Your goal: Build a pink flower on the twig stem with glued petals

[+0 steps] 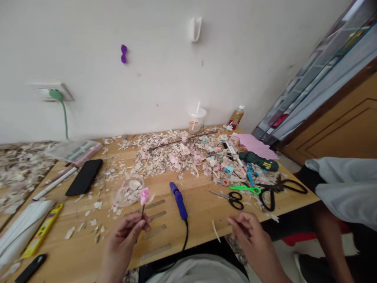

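Currently I have the left hand (125, 237) pinching the stem (143, 212) of a pink flower (144, 195), its fingers narrow around it and the bloom upright above them, near a clear dish (116, 193). On the right hand (249, 234) the fingers are bent close together; I cannot tell from here whether anything sits between them. A pale strip (216, 231) lies just beside that hand, at the near edge of the surface (203, 224). Between both hands I see the glue gun (179, 201), nozzle pointing away. Black scissors (229, 197) lie beyond the right hand, and scraps (160, 163) spread farther back.
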Action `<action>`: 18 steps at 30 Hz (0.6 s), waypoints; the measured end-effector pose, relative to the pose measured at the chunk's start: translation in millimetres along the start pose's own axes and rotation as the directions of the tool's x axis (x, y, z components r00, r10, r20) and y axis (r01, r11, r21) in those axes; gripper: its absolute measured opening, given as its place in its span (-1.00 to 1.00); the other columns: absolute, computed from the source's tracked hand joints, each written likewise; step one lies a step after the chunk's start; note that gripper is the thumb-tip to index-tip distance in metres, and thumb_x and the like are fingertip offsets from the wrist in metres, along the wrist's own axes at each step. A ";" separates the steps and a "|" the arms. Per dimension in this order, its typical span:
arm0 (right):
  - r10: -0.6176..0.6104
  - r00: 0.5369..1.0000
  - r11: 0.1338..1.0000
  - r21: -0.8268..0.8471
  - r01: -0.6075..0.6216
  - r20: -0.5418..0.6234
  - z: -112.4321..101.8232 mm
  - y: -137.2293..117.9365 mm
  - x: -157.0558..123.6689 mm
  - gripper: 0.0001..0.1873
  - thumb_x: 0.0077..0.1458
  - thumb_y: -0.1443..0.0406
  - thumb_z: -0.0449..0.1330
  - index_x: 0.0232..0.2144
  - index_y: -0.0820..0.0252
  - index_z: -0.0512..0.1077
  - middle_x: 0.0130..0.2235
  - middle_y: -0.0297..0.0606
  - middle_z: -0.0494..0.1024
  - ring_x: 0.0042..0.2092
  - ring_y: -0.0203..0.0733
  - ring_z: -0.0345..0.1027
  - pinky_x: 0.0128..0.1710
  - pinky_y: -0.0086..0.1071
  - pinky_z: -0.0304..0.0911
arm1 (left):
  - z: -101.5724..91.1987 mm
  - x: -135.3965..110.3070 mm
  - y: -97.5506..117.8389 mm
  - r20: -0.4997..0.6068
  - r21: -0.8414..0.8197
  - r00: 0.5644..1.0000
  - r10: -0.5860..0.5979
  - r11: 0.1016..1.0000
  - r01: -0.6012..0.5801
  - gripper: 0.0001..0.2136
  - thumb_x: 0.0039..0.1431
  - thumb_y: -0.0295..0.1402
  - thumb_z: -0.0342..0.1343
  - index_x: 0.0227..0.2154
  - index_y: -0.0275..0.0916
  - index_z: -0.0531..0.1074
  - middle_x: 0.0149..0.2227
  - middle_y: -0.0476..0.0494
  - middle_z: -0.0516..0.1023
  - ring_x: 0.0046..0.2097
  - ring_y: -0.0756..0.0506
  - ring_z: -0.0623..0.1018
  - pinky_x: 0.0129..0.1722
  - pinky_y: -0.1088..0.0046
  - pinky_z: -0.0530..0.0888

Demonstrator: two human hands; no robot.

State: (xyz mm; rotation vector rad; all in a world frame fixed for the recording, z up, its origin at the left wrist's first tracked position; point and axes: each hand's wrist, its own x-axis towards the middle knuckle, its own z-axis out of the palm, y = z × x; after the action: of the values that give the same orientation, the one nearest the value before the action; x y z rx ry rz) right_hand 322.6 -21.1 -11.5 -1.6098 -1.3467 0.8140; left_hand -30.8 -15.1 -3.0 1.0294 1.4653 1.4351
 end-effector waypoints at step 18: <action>-0.620 0.768 0.783 0.052 0.620 0.162 17.5 -81.7 -24.9 -0.81 0.37 0.39 0.09 -0.04 0.07 0.41 -0.31 -0.30 0.54 -0.38 -0.28 0.38 -0.33 -0.44 0.31 | 31.5 -39.6 27.1 0.131 0.427 0.962 0.241 0.862 -0.274 -0.71 0.24 -0.05 0.15 -0.17 -0.10 0.61 -0.24 -0.08 0.76 -0.34 -0.06 0.70 -0.28 0.50 0.65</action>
State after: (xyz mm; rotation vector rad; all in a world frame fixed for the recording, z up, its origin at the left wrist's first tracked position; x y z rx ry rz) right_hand 268.0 -38.2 54.3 -0.9871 -1.8615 0.5374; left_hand 12.2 -41.8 24.2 1.5961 1.6910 1.2474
